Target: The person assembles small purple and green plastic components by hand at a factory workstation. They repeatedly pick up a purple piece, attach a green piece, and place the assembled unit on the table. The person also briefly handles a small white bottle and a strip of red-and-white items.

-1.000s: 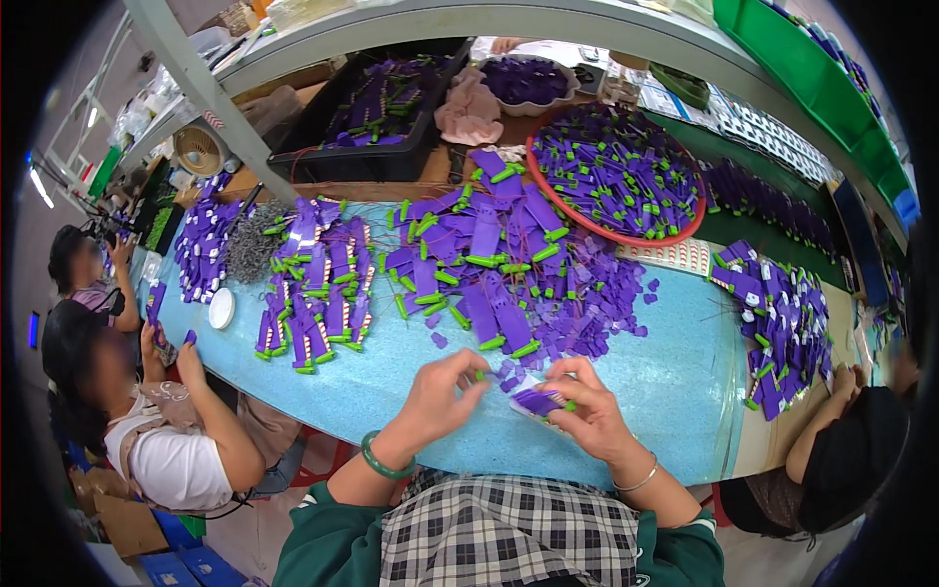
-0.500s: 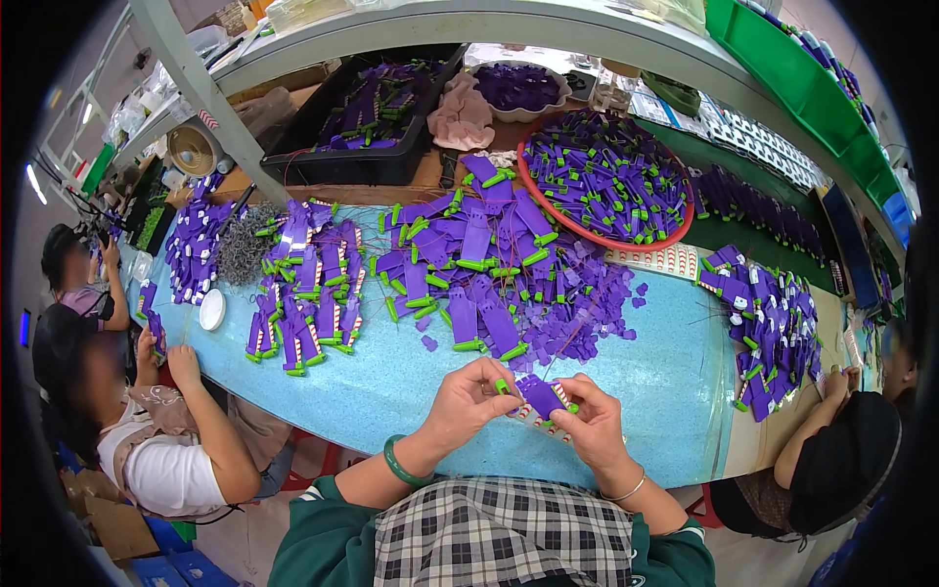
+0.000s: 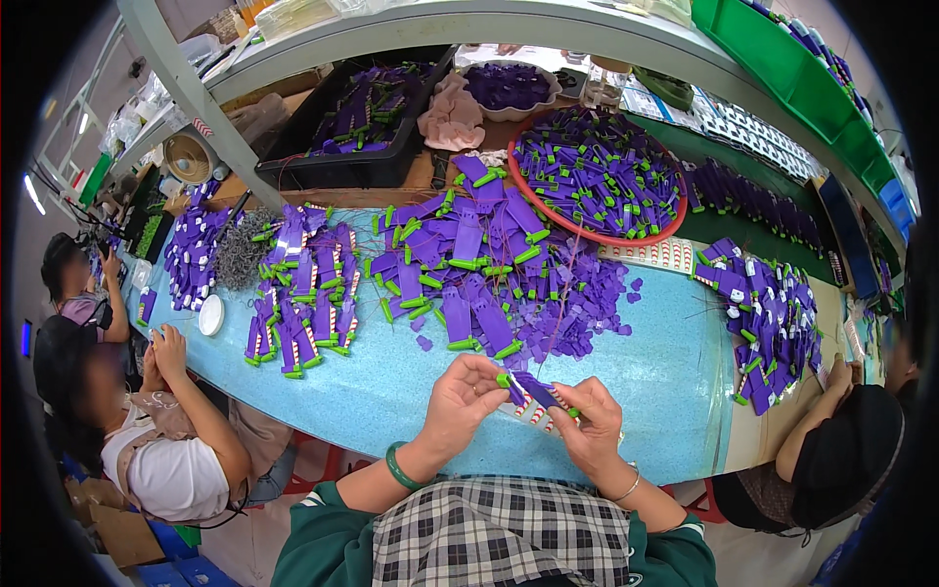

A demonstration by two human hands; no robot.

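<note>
A flat purple plastic piece with green ends [image 3: 533, 385] is held between my two hands, tilted so that it looks narrow. My left hand [image 3: 458, 403] is closed with thumb and fingertips at its left green end. The right end is pinched by my right hand [image 3: 591, 421], whose fingers partly hide it. Directly below the piece, a sheet of white stickers with red marks [image 3: 536, 415] shows between my hands. Beyond them lies a heap of purple and green pieces [image 3: 479, 235], with small purple chips [image 3: 577, 313] at its right side.
Finished-looking striped pieces [image 3: 298, 313] lie at left, beside a small white lid [image 3: 211, 314]. A red basket [image 3: 626, 238] and black bin [image 3: 342, 174] stand behind, under a shelf [image 3: 469, 27]. Another sticker strip [image 3: 655, 254] lies near the basket. Co-workers sit on both sides.
The purple piece has turned from showing its flat face to a narrow, more edge-on view. My hands have shifted only slightly. The left co-worker's hands have come together.
</note>
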